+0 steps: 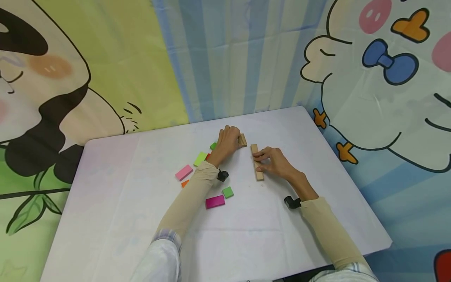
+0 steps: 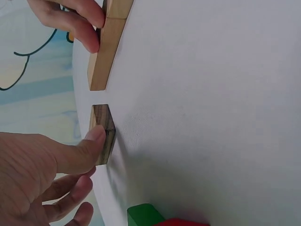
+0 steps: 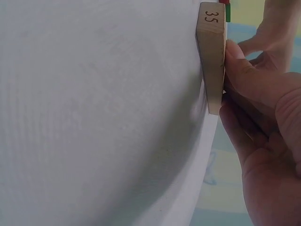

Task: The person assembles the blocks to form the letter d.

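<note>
My left hand (image 1: 228,141) pinches a short wooden block (image 1: 242,140) near the far edge of the table. In the left wrist view its thumb lies over this darker-grained block (image 2: 109,134), which shows a seam, with the other fingers behind. My right hand (image 1: 276,161) touches a straight row of plain wooden blocks (image 1: 260,175) to the right, thumb and fingers spread along it. The left wrist view shows a joint across that row (image 2: 109,42). From the right wrist, the near block (image 3: 211,35) shows "35" on its end.
Coloured blocks lie around my left forearm: pink (image 1: 184,172), lime (image 1: 200,158), green (image 1: 228,192), magenta (image 1: 215,202) and orange (image 1: 184,183), with red and green ones partly hidden. The white tabletop (image 1: 105,219) meets a cartoon-printed cloth (image 1: 225,58) at its far edge.
</note>
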The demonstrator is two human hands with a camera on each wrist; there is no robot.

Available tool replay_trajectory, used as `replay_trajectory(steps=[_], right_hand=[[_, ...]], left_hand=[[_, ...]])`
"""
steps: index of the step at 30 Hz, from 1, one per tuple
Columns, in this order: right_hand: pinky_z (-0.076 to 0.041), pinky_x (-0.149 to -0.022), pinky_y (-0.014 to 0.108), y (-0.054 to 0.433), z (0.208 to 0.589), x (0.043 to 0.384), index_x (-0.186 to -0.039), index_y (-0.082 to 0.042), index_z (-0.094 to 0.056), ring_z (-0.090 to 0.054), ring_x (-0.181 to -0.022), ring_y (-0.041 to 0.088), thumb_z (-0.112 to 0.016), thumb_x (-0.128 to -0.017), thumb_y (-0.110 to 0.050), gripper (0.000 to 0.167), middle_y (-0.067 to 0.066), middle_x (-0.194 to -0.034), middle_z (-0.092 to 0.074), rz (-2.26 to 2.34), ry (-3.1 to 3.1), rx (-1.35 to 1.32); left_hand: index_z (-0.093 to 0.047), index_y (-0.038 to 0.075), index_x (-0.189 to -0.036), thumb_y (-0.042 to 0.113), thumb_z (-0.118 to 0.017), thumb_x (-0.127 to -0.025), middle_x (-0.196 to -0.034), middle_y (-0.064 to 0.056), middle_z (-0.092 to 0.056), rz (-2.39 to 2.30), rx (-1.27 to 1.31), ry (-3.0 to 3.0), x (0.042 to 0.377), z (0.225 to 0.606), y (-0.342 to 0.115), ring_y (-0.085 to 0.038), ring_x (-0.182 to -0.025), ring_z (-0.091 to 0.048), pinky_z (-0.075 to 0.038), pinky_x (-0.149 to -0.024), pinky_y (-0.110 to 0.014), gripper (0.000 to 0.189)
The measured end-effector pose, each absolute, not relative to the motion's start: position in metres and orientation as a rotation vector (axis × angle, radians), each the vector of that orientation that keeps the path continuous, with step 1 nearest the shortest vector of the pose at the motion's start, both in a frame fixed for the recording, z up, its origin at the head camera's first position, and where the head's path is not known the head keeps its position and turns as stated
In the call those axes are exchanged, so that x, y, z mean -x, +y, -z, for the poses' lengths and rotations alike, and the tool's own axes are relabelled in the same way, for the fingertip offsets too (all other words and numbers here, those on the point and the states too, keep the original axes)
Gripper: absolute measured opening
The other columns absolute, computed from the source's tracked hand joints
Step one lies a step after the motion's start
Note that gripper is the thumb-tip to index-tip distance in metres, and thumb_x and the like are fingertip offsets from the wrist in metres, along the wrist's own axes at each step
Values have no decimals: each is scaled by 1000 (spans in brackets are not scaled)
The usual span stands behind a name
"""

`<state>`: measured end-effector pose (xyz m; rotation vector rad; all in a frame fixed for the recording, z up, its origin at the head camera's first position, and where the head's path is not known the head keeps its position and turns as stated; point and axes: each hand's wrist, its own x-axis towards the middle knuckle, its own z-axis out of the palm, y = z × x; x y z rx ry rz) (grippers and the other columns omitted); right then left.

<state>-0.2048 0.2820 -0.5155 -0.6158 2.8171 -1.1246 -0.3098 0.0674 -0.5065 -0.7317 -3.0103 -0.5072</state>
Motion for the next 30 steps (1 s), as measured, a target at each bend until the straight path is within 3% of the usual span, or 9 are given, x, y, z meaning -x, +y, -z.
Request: replay_trajectory(steps=[3,9,20,30], right_hand=[[-50,-116,59,282,515,205,-122,4,-79,-68,-129,42,-94,-82,-4,44,18,-135,-77,1112,2820,632],[-49,-117,60,281,515,205,-124,5,-79,-67,-130,43,-93,-83,-5,44,18,-137,-76,1114,2808,623],[-48,-119,57,283,514,204,-123,2,-80,-66,-133,40,-93,-83,-5,43,15,-137,-77,1087,2815,579],[-47,-120,57,284,513,205,-122,2,-80,-67,-133,39,-94,-83,-6,41,14,-136,-77,1096,2807,566]], left_hand=[[-77,6,-98,17,-91,-90,-105,-10,-73,573,700,-3017,318,508,72,-31,-102,-60,-46,-88,-44,20],[-81,9,-126,19,-90,-91,-128,-8,-77,692,647,-3057,325,509,78,-30,-109,-62,-51,-97,-46,38],[-79,7,-131,15,-83,-97,-131,-9,-76,754,631,-3019,328,511,91,-30,-109,-61,-51,-99,-45,35],[-78,7,-132,14,-84,-96,-131,-9,-76,807,706,-3021,329,510,100,-30,-111,-61,-50,-102,-46,38]])
